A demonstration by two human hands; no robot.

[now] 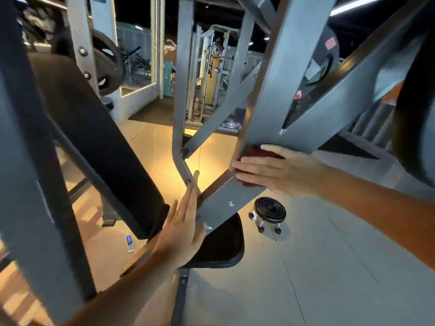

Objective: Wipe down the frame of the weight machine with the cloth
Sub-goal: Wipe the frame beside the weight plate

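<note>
The weight machine's grey steel frame (277,107) fills the view, with slanted beams crossing in the middle. My right hand (277,170) lies flat with straight fingers and presses a dark red cloth (256,152) against the lower end of a grey beam. Only the cloth's edges show above and below the fingers. My left hand (181,231) is flat, fingers straight, resting against the edge of the lower grey plate (226,203), beside the black seat pad (223,245).
A long black back pad (94,137) slants down on the left. A small black wheeled stool (269,212) stands on the floor beyond the plate. A weight plate (108,64) hangs at the upper left. A small blue-and-white item (130,243) lies on the floor.
</note>
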